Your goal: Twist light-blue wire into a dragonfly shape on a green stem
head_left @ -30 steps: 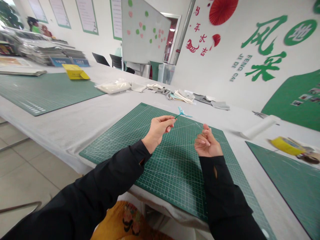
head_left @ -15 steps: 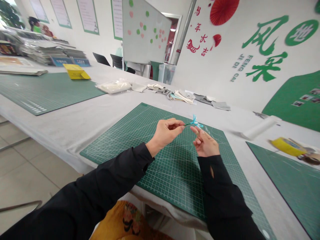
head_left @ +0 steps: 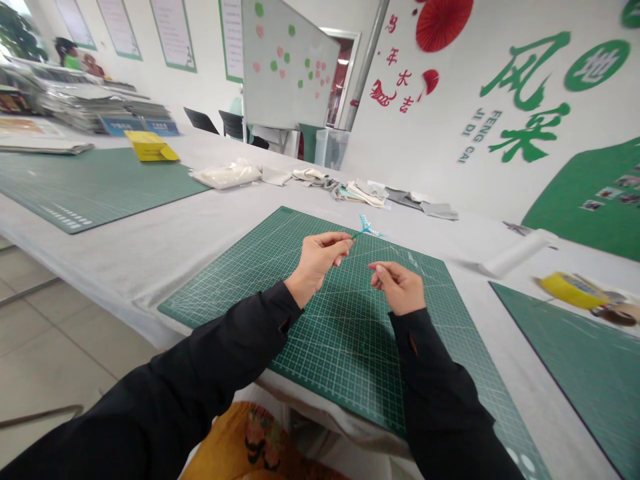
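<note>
My left hand is closed in a pinch on the green stem of a small beaded craft flower. The flower has light-blue, petal-like strips edged with white beads, and it points up and to the right. Part of the stem is hidden by my fingers. My right hand is held apart from the flower, a little below and to its right. Its fingers are loosely curled with thumb and index slightly apart, and I see nothing in them. Both hands hover over a green cutting mat with a white grid.
Another cutting mat lies left, with a yellow box on it; a third mat is right. Fabric scraps and a plastic-wrapped pack lie behind. A white roll and a yellow tape roll are on the right.
My right hand has drawn away from the flower, moving down and slightly left. My left hand has shifted up and left with the flower, whose petals now show more fully.
</note>
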### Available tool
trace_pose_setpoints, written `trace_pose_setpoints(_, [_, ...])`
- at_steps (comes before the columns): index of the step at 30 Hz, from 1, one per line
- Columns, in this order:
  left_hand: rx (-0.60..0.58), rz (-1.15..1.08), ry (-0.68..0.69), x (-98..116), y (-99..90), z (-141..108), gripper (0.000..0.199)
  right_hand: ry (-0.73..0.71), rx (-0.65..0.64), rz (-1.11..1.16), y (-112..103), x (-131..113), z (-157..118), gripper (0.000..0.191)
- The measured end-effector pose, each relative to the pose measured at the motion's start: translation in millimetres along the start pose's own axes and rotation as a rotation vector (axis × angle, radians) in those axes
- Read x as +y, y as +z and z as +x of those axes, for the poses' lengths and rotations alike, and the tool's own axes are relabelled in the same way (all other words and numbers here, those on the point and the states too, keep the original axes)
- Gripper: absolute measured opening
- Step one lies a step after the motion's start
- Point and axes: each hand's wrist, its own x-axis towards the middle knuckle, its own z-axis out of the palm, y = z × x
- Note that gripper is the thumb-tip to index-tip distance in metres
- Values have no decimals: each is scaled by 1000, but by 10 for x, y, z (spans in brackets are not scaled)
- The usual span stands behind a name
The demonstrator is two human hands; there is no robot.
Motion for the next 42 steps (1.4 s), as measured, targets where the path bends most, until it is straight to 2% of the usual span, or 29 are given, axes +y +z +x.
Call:
trace_pose_setpoints(6, [18, -56, -43, -24, -23, 15, 14, -84, -54, -24, 14, -43, -23, 24])
trace_pose_setpoints(15, [54, -92, -80, -26, -43, 43, 11, -169, -16, -73, 43, -173, -85, 24])
trace_pose_setpoints(23, [53, -110, -87, -13, -33, 27, 14, -176, -74, -104, 90, -133, -87, 20])
trace_pose_setpoints(42, [6, -160, -122, -20, -31, 13, 15, -169, -95, -168, 74, -115, -83, 25])
